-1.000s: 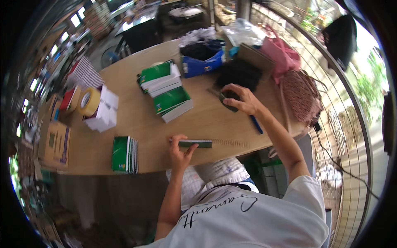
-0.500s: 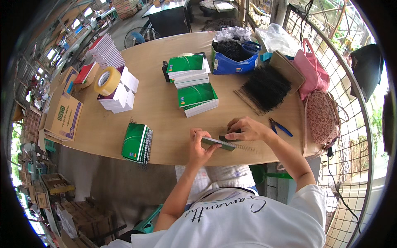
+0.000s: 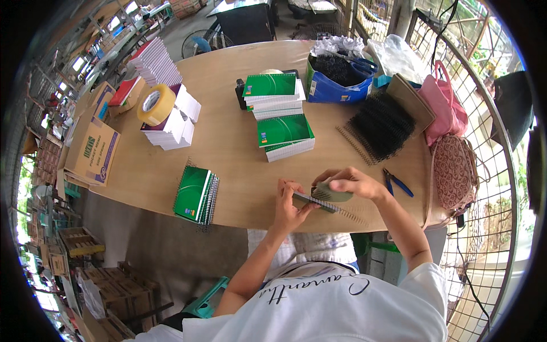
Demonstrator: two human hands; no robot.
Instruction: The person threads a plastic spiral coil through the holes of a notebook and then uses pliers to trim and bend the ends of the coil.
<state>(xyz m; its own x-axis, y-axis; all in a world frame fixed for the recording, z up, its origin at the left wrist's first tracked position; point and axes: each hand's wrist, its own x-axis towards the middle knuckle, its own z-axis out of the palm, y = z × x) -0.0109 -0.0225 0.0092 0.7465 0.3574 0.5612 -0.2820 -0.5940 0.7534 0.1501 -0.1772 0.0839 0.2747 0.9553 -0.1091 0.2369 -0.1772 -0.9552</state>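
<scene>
Near the front edge of the table, my left hand [image 3: 289,204] grips a small notebook [image 3: 325,207] on its edge, spine up. A dark spiral wire [image 3: 352,215] runs along the spine, its loose end sticking out to the right. My right hand [image 3: 358,183] is closed just above the spine, at a dull-green rounded shape [image 3: 334,194]. That shape is blurred; I cannot tell whether it is a cover or a separate piece. Left of my hands lies a pile of green spiral notebooks [image 3: 192,192]. Beyond them stand stacks of green-covered notebooks [image 3: 285,130].
Pliers [image 3: 397,182] and a bundle of black wire coils [image 3: 380,126] lie to the right. A blue box [image 3: 339,91] of coils and scissors stands behind, bags [image 3: 453,174] at the right edge. Tape [image 3: 156,105] on paper stacks and a cardboard box [image 3: 94,151] are at left.
My right hand has lifted and turned at the notebook's spine, and the dull-green shape now shows beneath it. My left hand keeps its grip. The whole view has shifted slightly.
</scene>
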